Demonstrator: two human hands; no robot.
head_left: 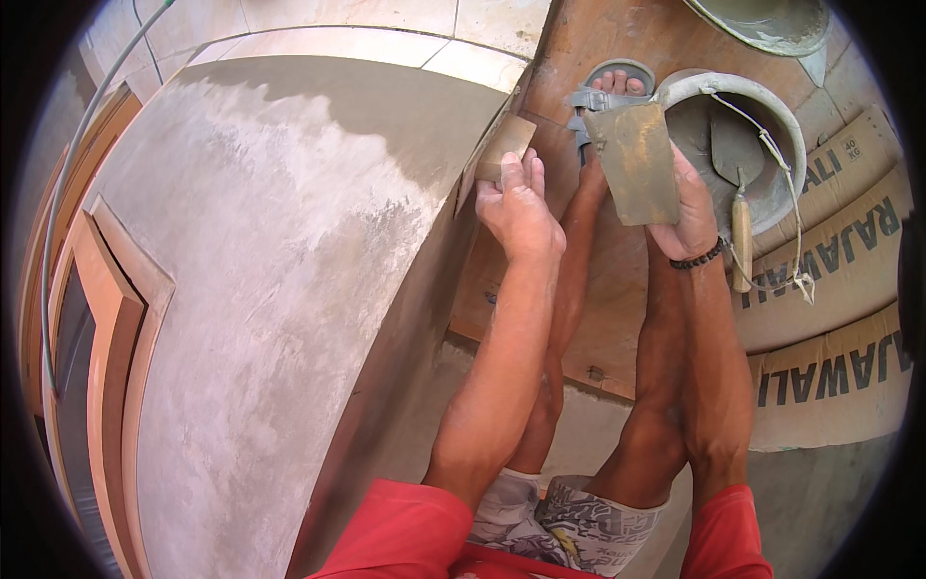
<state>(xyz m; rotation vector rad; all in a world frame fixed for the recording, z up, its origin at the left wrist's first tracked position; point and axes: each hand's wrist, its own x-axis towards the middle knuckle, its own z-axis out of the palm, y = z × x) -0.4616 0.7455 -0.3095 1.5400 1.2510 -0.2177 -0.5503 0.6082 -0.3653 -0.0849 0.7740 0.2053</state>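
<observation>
My left hand is closed on a small, thin rectangular scraper, tan-grey, whose side lies close to the edge of the plastered wall; I cannot tell if they touch. The wall's upper band is darker grey, and the rest is pale and blotchy. My right hand grips a larger flat rectangular plate, smeared with grey and yellowish residue. Most of that hand's fingers are hidden behind the plate. Beside it, a grey-rimmed bucket holds a trowel with a wooden handle reaching over the rim.
Several brown paper sacks lie at the right. Another bucket stands at the far right. My sandalled foot rests on a brown board. At the left are a wooden frame and a grey hose.
</observation>
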